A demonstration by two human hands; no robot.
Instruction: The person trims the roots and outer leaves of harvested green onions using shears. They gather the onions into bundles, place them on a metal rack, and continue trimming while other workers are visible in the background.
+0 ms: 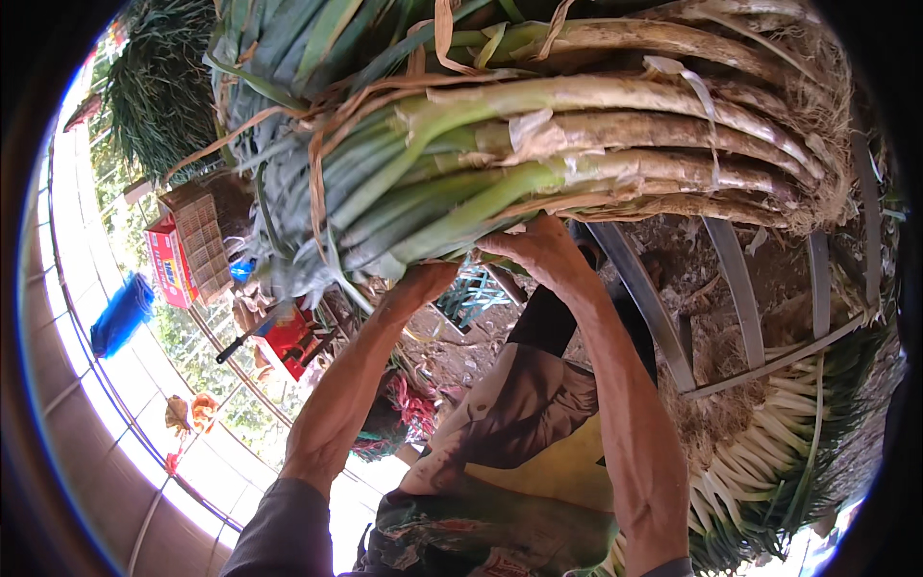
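A large bundle of big green onions or leeks (505,144), with blue-green leaves to the left and soil-stained white stalks and roots to the right, fills the upper part of the head view. From below, my left hand (429,278) reaches under its leafy part, the fingers hidden by the leaves. My right hand (537,245) grips the underside where green meets white, thumb pointing left and most fingers out of sight behind the stalks. Dry brown leaves hang around the bundle, and a pale strip lies across the stalks.
A metal frame with flat bars (735,288) stands right of my forearms. Beyond it lie more onions with white stalks (750,447). Leftward are a knife with a black handle (245,339), a red box (169,263), a blue plastic roll (122,315) and another leafy green pile (162,86).
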